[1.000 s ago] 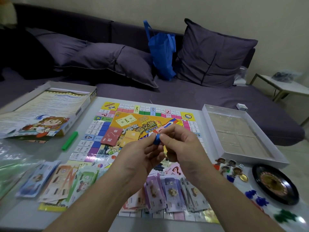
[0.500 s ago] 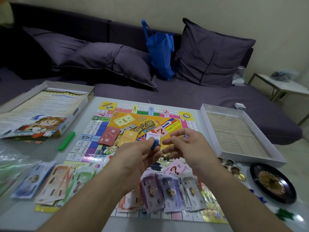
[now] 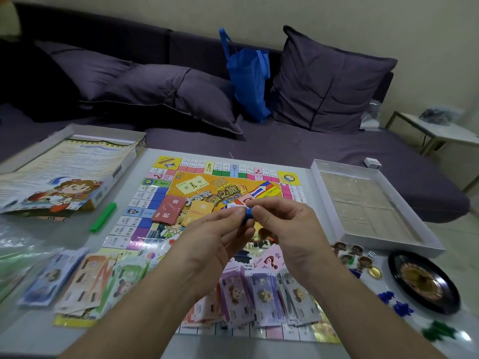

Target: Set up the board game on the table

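I hold a small blue plastic game piece (image 3: 247, 216) between both hands above the middle of the colourful square game board (image 3: 223, 193), which lies flat on the pale bench (image 3: 36, 332). My left hand (image 3: 215, 244) has its fingers curled under the piece and my right hand (image 3: 287, 229) pinches it from the other side, so the two hands meet at the piece.

On the board, just beyond my left hand, lie a red card (image 3: 168, 209) and an orange card (image 3: 201, 211) side by side. At the board's near edge, under my wrists, sits a fan of purple and grey paper play money (image 3: 259, 294). Off the board's left edge lie more paper notes in blue, orange and green (image 3: 85, 278), and a green plastic stick (image 3: 103, 216) rests on the bench near the board's left side. Further left of the board is the printed cardboard box lid (image 3: 70, 172), tilted, with a cartoon figure on it.

Right of the board stands the white box tray with a clear plastic insert (image 3: 363, 203). Near the board's right near corner are small cardboard character tokens (image 3: 350, 255), a white die (image 3: 372, 254), a gold coin (image 3: 375, 272), a black roulette wheel (image 3: 422, 281), and blue (image 3: 396, 303) and green plastic pieces (image 3: 438, 331).

Beyond the board stretches a dark purple sofa (image 3: 311, 151) with a blue fabric bag (image 3: 248, 81).
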Demonstrator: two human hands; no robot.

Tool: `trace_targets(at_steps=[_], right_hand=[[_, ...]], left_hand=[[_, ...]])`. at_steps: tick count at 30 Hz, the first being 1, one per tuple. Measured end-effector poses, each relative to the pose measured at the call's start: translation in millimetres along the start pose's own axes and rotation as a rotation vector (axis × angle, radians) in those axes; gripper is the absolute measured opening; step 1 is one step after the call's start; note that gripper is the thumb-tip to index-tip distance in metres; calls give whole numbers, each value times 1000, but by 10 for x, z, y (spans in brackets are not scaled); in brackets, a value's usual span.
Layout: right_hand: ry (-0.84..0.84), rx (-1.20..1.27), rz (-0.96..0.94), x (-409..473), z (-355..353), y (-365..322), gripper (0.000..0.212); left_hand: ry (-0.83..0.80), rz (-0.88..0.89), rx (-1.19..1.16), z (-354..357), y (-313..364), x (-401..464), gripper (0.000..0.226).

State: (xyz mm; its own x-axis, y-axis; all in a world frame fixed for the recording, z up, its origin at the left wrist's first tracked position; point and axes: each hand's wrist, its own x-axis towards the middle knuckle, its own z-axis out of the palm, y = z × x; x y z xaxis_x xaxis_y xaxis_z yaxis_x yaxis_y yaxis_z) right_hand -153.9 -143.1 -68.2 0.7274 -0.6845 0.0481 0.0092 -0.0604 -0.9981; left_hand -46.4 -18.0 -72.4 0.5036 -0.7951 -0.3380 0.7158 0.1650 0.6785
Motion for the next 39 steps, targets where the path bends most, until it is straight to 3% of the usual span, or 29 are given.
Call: trace_targets(at_steps=[3, 6, 13, 19, 22, 25, 29, 32, 35, 37, 39], right_hand=[[10, 68, 41, 3, 24, 32, 23], [2, 75, -10, 4, 24, 41, 12], [51, 19, -60, -9, 75, 32, 10], [30, 15, -78, -7, 120, 17, 10], [49, -86, -112, -16, 142, 32, 15], [38, -274, -174, -29, 125, 65, 18], [37, -282, -59, 44, -90, -18, 22], [214, -749, -3, 226, -435, 33, 18], [200, -1248, 153, 376, -725, 170, 35], [171, -1419, 210, 450, -822, 265, 37], [175, -1493, 204, 499, -837, 329, 24]], left_hand=[[6, 19, -21, 14, -3, -9, 35], [17, 26, -48, 23, -23, -10, 35], [33, 72, -3, 16, -36, -27, 18], [54, 74, -14, -3, -29, -31, 27], [62, 58, -27, 0, -21, -2, 41], [53, 44, -37, 14, -14, 31, 40], [58, 32, -39, 17, -4, 59, 37], [76, 2, -8, 6, -28, 60, 25], [92, -11, 28, 7, -62, 59, 17], [102, -10, 32, 1, -67, 71, 15], [103, -13, 24, 1, -64, 87, 16]])
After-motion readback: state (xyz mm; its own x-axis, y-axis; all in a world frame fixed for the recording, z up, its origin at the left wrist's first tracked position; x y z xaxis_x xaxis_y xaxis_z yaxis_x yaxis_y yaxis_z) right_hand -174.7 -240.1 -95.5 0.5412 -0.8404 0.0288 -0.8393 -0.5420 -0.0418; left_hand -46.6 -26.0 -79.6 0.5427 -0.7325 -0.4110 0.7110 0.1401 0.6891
